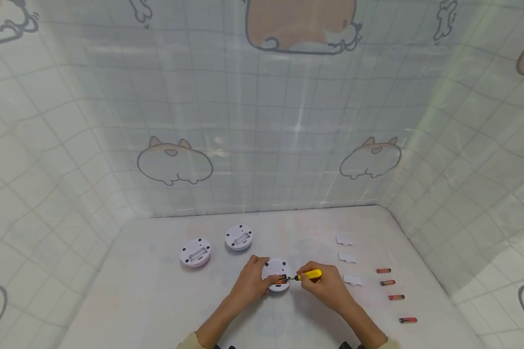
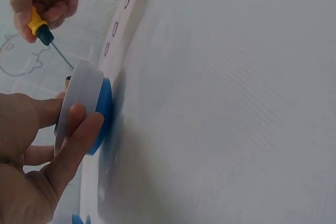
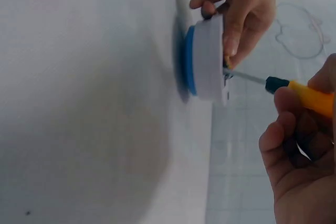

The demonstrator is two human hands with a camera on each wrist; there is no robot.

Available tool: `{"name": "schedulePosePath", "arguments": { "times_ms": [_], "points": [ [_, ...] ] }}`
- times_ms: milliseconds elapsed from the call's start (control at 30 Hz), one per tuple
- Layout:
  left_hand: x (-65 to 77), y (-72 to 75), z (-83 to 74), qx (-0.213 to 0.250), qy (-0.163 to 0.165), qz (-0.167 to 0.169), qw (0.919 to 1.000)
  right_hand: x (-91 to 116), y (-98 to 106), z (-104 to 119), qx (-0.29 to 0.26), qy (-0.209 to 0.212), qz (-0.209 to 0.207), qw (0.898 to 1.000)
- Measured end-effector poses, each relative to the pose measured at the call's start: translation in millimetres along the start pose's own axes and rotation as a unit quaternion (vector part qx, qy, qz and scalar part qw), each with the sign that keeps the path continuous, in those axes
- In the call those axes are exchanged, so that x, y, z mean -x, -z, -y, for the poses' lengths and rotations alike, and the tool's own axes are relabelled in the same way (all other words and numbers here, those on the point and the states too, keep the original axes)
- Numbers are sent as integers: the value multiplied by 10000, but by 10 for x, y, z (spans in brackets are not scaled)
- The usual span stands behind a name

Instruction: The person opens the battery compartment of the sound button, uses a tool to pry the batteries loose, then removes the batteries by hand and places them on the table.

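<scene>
In the head view my left hand (image 1: 250, 282) grips a round white battery device (image 1: 277, 265), its perforated underside facing up. The thumb lies over red-and-black batteries (image 1: 282, 280) in its open compartment. My right hand (image 1: 330, 289) holds a screwdriver (image 1: 314, 274) by its yellow handle, the shaft pointing left with its tip at the battery ends. In the left wrist view, fingers (image 2: 79, 140) wrap the white rim above the device's blue lower part (image 2: 104, 111). The right wrist view shows the screwdriver shaft (image 3: 247, 77) meeting the compartment; the tip itself is hidden.
Two similar round devices (image 1: 195, 253) (image 1: 238, 238) lie to the back left, their compartments uncovered. Three white battery covers (image 1: 347, 258) stand in a column on the right. Farther right are several loose red-and-black batteries (image 1: 396, 297). A patterned curtain (image 1: 262, 145) borders the white table (image 1: 135, 291).
</scene>
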State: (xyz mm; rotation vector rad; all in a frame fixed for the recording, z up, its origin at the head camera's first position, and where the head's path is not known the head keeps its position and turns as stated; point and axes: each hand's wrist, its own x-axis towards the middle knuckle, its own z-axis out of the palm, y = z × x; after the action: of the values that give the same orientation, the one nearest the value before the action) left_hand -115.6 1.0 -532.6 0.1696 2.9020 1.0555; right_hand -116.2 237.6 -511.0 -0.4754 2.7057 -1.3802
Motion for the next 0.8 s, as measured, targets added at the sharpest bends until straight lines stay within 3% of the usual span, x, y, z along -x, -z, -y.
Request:
{"name": "schedulePosePath", "arguments": {
  "times_ms": [133, 267, 367, 433, 567, 667, 800],
  "points": [
    [-13, -12, -23, -43, 21, -8, 10000, 13, -7, 126, 818, 435, 208, 9955],
    [-24, -46, -39, -99, -18, -18, 9999, 21, -60, 214, 1964, 1320, 400, 9708],
    [-27, -75, -32, -121, -48, -4, 9999, 26, -99, 218, 2267, 1697, 314, 9585],
    [-24, -89, -21, -115, -38, 19, 9999, 24, -96, 181, 1902, 1483, 316, 9700],
    [-22, -103, 17, -65, 23, 7, 10000, 2, -37, 49, 610, 437, 269, 9968],
    [-30, -98, 39, -81, 36, -38, 10000, -13, -4, -60, -162, -183, 192, 9995],
    [-46, -73, 34, -66, 118, -22, 9999, -25, 9, -170, -847, -519, 217, 9948]
  ]
}}
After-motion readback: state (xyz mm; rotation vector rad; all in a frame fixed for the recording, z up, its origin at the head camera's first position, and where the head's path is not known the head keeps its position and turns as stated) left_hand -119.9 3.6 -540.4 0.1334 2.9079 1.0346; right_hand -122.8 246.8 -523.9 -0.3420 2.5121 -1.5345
